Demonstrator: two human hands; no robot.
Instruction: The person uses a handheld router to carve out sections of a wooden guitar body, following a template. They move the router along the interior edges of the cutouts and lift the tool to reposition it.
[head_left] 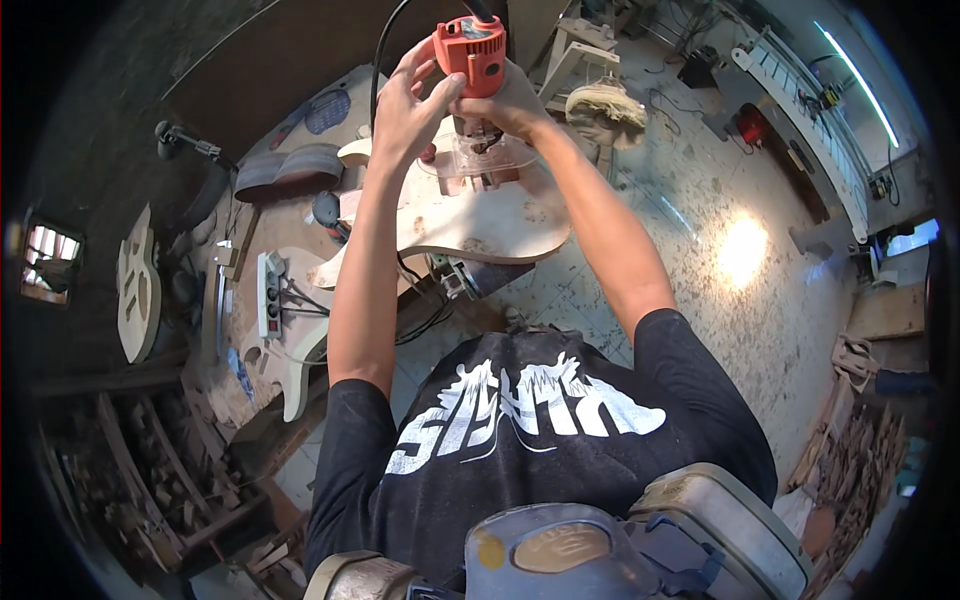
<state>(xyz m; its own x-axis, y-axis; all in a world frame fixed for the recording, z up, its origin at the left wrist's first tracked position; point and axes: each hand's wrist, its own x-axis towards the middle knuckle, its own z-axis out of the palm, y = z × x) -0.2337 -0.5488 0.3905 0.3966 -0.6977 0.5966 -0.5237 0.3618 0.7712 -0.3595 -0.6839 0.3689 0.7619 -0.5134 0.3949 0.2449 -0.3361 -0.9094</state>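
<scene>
orange router gripped by both hands; bit hidden behind clear base on guitar body.

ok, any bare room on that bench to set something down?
Little. Both hands grip the orange router on the guitar body; its bare lower face is the only open patch. Left of it the bench is crowded: power strip, cables, curved wood pieces, another guitar blank.
</scene>
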